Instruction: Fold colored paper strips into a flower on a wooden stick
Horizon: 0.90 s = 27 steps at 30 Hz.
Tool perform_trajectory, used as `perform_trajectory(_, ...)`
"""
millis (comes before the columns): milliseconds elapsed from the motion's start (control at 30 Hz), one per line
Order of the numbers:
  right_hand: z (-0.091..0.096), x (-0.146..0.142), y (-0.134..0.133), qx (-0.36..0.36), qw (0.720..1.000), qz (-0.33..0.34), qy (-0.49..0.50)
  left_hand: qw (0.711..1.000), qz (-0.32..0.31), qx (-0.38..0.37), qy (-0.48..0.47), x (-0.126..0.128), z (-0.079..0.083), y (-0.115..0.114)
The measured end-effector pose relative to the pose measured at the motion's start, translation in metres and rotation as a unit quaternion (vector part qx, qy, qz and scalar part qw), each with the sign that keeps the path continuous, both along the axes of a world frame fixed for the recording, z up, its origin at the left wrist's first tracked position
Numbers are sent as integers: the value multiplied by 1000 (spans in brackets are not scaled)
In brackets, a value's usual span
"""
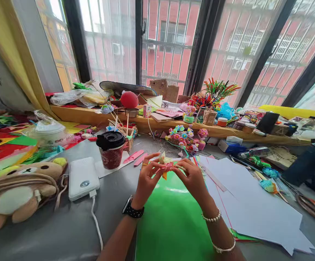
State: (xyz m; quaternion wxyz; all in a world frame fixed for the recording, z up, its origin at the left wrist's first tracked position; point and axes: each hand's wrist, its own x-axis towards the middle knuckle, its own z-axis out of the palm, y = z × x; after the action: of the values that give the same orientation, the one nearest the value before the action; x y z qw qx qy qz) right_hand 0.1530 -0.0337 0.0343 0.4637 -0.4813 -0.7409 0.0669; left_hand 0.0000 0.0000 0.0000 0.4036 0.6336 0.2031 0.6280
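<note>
My left hand (pixel 148 176) and my right hand (pixel 192 178) meet above a shiny green sheet (pixel 174 221). Between their fingertips is a small folded paper piece (pixel 168 166), pink in the middle, with a pale yellow part pointing up and an orange part hanging below. Both hands pinch it, one from each side; the fingers hide some of it. Just left of my left hand, two pink paper strips (pixel 140 158) lie on the grey table (pixel 119 210). Beyond the hands sits a bunch of small colourful flowers (pixel 183 137).
To the left stand a dark red lidded cup (pixel 111 154), a white power bank (pixel 83 179) with a cable, and a plush bear (pixel 24 192). White paper sheets (pixel 250 199) and a clear ruler (pixel 213 177) lie right. Craft supplies crowd the windowsill (pixel 163 123).
</note>
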Motion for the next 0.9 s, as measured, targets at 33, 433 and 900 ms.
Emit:
perform_trajectory(33, 0, 0, 0, -7, 1000, -6, -3, 1000, 7, 2, 0, 1, 1, -2)
perform_trajectory(433, -6, -2, 3, 78, 996, -32, 23, 997, 3, -77, -18, 3, 5, -3)
perform_trajectory(900, -8, -4, 3, 106, 994, -21, -30, 885, -213, -408, -65, 3, 10, 0)
